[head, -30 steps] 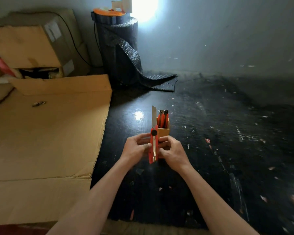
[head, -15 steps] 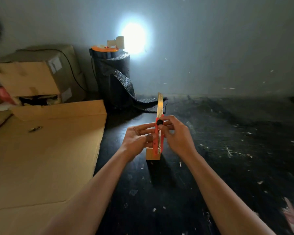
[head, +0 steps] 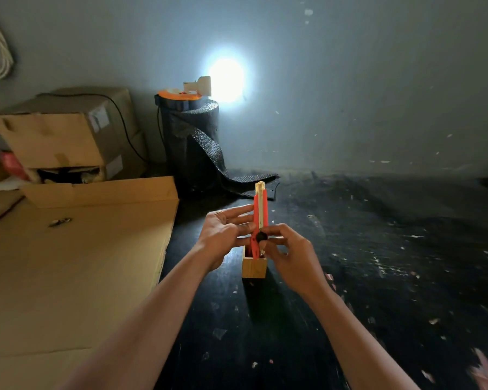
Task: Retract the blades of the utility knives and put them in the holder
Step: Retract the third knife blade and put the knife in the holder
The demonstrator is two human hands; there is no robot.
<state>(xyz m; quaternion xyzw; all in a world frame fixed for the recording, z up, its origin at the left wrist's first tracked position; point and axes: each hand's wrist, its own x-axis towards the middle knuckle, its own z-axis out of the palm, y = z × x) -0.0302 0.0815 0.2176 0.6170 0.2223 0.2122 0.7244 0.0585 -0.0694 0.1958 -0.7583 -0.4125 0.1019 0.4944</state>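
Since half a second ago the black slider [head: 261,237] has travelled down the knife's body under the right hand [head: 292,258], and the blade [head: 260,186], which then stood long above the handle, now shows only as a short pale tip.

To finish well, I judge the right hand's thumb and forefinger, closed on the slider, should draw it on down until no tip shows, while the left hand [head: 225,237], clamped on the orange utility knife [head: 257,220] with fingers lying along its side, holds the body steady and keeps clear of the top end.

That knife is slim, orange-red with a pale metal channel down its face, held upright between the two hands. Its lower end hangs just over the small wooden holder [head: 253,267], which stands on the dark floor directly below both hands.
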